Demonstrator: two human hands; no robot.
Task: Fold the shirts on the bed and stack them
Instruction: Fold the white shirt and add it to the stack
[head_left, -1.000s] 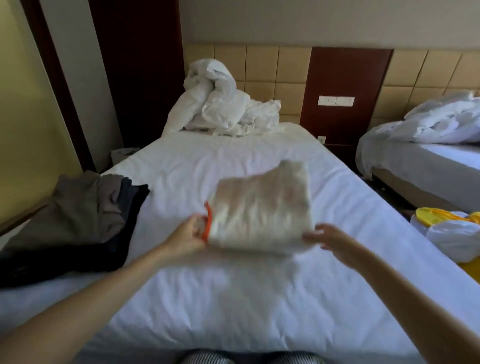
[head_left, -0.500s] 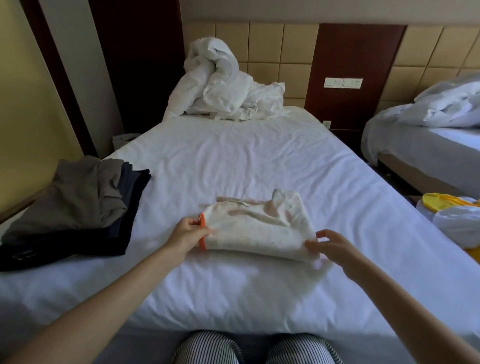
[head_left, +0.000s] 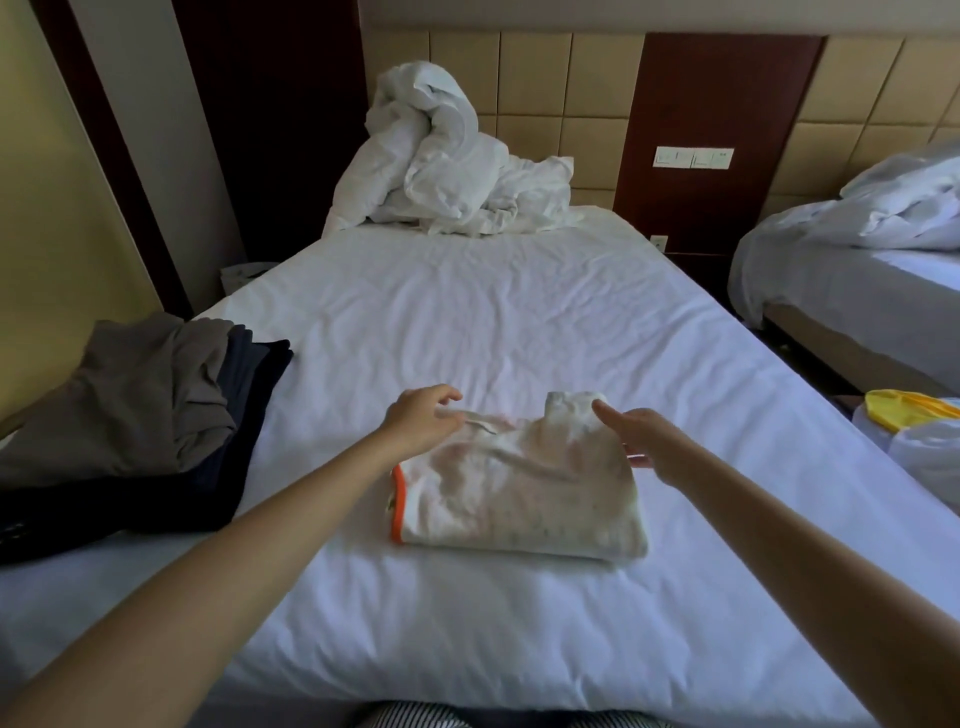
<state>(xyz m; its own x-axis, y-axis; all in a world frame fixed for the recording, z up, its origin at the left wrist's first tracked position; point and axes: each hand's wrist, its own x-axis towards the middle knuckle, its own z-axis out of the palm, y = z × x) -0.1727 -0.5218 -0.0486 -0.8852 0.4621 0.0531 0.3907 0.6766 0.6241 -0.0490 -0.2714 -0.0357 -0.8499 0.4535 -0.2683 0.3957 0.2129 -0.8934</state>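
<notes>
Dim, bluish light; wide-angle edge distortion

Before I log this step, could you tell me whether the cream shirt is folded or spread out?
Folded: the cream shirt lies as a compact layered rectangle on the bed.

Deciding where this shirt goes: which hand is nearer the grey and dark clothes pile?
Left. The left hand is at the far-left corner of the cream shirt, toward the clothes pile; the right hand at its right edge.

I see folded shirt (head_left: 519, 493) near middle of bed (head_left: 519, 322) | clothes pile (head_left: 145, 410) left of it on bed edge | bunched duvet (head_left: 447, 166) behind at head end | second bed (head_left: 852, 296) to right
</notes>
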